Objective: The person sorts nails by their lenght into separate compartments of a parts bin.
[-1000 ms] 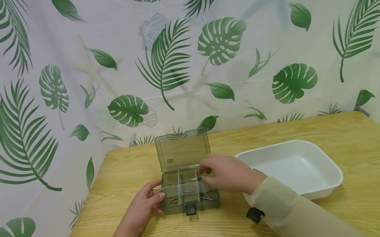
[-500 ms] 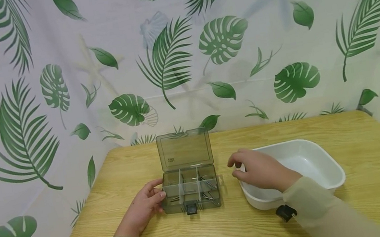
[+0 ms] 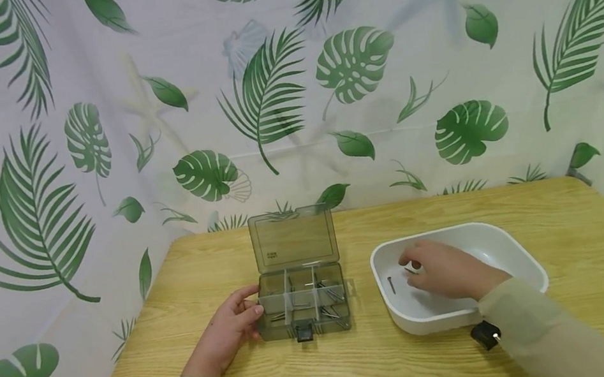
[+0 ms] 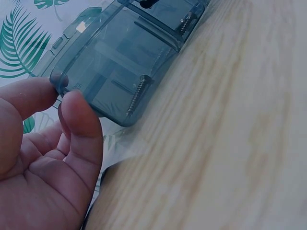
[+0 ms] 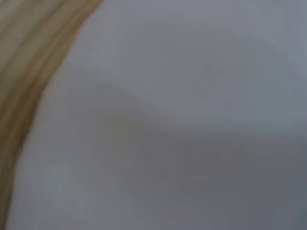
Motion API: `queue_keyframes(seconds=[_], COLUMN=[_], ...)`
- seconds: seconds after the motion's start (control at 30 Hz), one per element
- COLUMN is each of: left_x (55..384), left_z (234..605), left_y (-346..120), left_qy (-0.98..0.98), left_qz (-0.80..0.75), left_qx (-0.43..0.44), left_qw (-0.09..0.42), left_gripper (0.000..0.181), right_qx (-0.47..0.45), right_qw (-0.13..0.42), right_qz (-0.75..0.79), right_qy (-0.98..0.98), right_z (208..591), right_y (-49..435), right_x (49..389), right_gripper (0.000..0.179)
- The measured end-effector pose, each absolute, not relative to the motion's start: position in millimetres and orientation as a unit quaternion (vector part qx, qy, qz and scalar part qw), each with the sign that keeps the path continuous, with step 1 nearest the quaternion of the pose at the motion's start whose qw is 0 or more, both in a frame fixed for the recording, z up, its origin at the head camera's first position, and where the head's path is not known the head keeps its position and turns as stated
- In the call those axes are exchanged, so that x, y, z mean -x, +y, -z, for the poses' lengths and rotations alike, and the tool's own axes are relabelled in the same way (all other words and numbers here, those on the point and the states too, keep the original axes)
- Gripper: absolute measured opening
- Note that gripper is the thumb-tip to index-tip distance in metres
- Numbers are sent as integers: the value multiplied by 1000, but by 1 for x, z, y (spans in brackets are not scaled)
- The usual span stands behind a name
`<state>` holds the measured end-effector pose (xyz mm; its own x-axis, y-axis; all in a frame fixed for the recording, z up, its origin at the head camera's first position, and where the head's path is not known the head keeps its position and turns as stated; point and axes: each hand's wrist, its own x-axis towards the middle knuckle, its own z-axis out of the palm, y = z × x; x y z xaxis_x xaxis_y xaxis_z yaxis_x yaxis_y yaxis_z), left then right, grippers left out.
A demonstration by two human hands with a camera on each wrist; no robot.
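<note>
A smoky see-through compartment box (image 3: 303, 301) stands on the table with its lid (image 3: 294, 239) raised. My left hand (image 3: 226, 331) holds the box's left side, and in the left wrist view the thumb (image 4: 81, 112) lies against its corner. Through the wall there, a screw (image 4: 138, 96) shows; several metal pieces lie in the compartments. My right hand (image 3: 446, 268) is inside the white tray (image 3: 518, 242), thumb and forefinger bent and apart. A screw (image 3: 391, 285) lies left of it, and a thin piece (image 3: 411, 271) shows by the fingertips. The right wrist view is a blur of white.
The wooden table (image 3: 362, 367) carries both the box and the tray, with a gap between them. A leaf-print cloth (image 3: 288, 87) hangs behind the table and along its sides. A black latch (image 3: 304, 332) sits on the box's front.
My right hand has left the box's right compartments, crossed to the right and come down into the white tray. The left hand has stayed on the box.
</note>
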<state>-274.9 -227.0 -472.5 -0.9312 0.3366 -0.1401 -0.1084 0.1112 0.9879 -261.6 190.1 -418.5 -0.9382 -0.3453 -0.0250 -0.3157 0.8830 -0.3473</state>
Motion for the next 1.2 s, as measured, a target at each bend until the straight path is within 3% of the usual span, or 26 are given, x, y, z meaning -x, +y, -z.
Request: queue_keyframes(seconds=[0.37,0.73,1.2], left_x=[276,275,274], left_z=[473,473,471], left_y=[-227,-228,-226], left_qy=[729,731,733], left_qz=[-659,-656,-655], left_qx=[-84,-88,-79], left_qw=[165,164,166], left_gripper=[51,51,50], right_qx=[170,184,188], right_qw=[101,107,124], right_qz=[140,142,142], right_qy=[970,967,964], right_z=[423,425,430], right_y=[198,199,205], right_x=[260,259,258], right_gripper=[42,11,20])
